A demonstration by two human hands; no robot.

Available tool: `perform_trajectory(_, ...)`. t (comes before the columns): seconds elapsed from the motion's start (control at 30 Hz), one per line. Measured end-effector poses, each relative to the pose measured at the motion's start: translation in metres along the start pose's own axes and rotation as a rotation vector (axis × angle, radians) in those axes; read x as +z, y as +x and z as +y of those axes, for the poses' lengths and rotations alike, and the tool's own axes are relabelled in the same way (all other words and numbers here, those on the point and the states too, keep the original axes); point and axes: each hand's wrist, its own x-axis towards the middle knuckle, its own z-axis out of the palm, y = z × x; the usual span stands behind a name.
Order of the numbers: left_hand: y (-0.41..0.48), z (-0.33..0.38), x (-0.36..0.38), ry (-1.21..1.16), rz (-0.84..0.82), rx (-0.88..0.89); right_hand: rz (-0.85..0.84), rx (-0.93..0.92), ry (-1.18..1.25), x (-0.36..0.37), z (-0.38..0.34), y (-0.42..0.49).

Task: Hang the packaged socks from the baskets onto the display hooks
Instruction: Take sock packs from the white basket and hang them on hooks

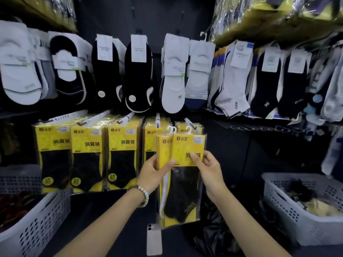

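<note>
I hold a small stack of yellow sock packs (182, 175) with black socks inside, upright in front of the lower row of the display. My left hand (155, 174) grips the stack's left edge, thumb on the front. My right hand (208, 168) pinches the front pack on its right side. White plastic hangers (172, 129) stick up from the tops of the packs, just below a display hook (189, 121). More of the same yellow packs (89, 154) hang on hooks to the left.
White and black socks (138, 75) fill the upper row. A perforated white basket (35, 225) sits at lower left, another basket (297, 216) with socks at lower right. A phone (154, 240) and a black plastic bag (219, 236) lie on the dark surface below.
</note>
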Motion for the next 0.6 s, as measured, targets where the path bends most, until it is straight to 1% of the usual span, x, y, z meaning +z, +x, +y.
perform_trajectory(0.07,0.006,0.000,0.001,0.066,-0.005,0.027,0.022,0.053,0.020,-0.009,0.001,0.005)
perform_trajectory(0.17,0.020,-0.004,-0.007,0.141,0.042,0.029,0.063,0.102,0.001,-0.025,0.005,0.014)
perform_trajectory(0.27,0.035,-0.005,-0.021,0.137,0.090,0.041,0.143,0.108,-0.050,-0.041,0.012,0.028)
perform_trajectory(0.37,0.044,-0.004,-0.031,0.219,0.148,0.099,0.201,0.095,-0.105,-0.051,0.016,0.049)
perform_trajectory(0.47,0.050,-0.004,-0.037,0.227,0.185,0.135,0.191,0.059,-0.165,-0.050,0.015,0.073)
perform_trajectory(0.6,0.054,-0.004,-0.042,0.214,0.179,0.135,0.102,0.016,-0.238,-0.034,0.019,0.098)
